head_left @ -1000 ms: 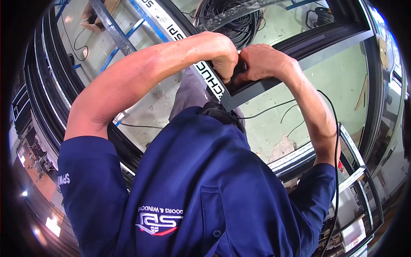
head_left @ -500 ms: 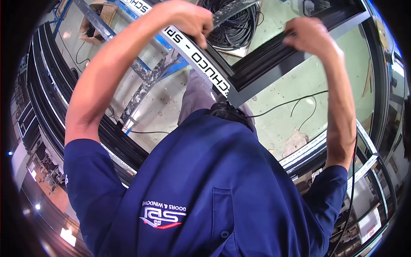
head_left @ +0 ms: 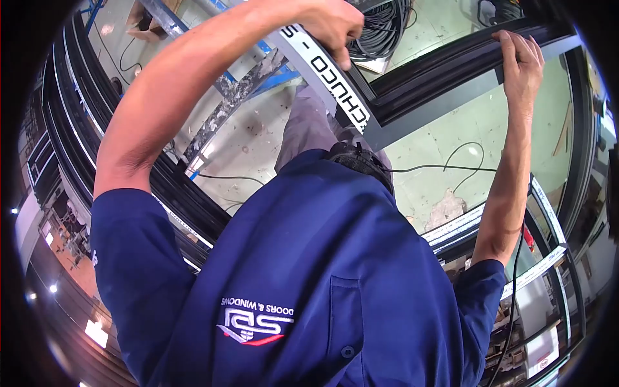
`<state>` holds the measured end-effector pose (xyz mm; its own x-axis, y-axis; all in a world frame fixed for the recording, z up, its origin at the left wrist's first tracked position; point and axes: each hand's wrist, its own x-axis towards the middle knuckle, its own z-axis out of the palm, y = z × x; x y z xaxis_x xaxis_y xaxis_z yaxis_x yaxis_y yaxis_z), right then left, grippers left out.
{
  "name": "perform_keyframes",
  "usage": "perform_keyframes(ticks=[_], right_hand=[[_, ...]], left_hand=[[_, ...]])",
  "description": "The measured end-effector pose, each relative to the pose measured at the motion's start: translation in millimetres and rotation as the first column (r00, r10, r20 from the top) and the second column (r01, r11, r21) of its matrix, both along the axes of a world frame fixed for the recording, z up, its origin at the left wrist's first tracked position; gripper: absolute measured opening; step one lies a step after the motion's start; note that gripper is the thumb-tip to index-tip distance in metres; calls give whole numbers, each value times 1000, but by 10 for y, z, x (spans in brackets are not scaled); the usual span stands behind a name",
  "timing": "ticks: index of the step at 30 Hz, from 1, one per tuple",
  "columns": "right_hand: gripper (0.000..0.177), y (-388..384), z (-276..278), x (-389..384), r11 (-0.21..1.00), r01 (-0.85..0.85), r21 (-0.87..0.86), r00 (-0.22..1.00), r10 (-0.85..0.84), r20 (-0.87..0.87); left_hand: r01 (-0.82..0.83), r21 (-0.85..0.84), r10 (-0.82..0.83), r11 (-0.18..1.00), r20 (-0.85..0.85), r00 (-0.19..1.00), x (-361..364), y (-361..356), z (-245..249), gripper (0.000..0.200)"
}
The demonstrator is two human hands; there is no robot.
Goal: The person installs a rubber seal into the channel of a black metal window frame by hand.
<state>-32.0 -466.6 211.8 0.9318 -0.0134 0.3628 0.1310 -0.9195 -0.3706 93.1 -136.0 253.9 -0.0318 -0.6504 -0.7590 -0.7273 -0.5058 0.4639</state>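
Observation:
A dark aluminium window or door frame lies before me, its near corner close to my waist. White protective tape with black lettering runs along its left profile. My left hand is closed over that profile, knuckles up and one finger pointing down its inner side. On the right profile, my right hand grips the outer edge, fingertips bent onto the black top face. The undersides of both grips are hidden.
A blue and grey work stand is under the left profile. Coiled black cable lies on the floor beyond. Long dark profiles are stacked at left. A thin black cable crosses at right, near another frame.
The frame appears shifted right in view. My right hand has moved right and down to the profile's outer edge, no longer blurred. My left hand stays on the taped profile.

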Motion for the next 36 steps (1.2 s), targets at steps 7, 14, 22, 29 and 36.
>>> perform_keyframes(ticks=[7,14,22,29,36], right_hand=[[25,75,-47,-9,999,40,-16,997,-39,69],[25,23,-60,-14,998,58,-12,997,-58,55],[28,89,1,-36,998,52,-36,998,-50,49],[26,170,52,-22,997,70,-13,994,-68,88],[32,319,154,-18,995,100,19,970,-102,219]], left_hand=[[-35,-108,45,994,92,995,-359,-117,-179,42],[2,-29,-3,1000,-35,999,-461,-249,-300,52],[64,-120,-55,991,77,995,-562,-232,-192,56],[150,-29,-146,988,104,984,-645,-365,-145,56],[210,-83,-198,974,136,971,-656,-333,-8,55]])
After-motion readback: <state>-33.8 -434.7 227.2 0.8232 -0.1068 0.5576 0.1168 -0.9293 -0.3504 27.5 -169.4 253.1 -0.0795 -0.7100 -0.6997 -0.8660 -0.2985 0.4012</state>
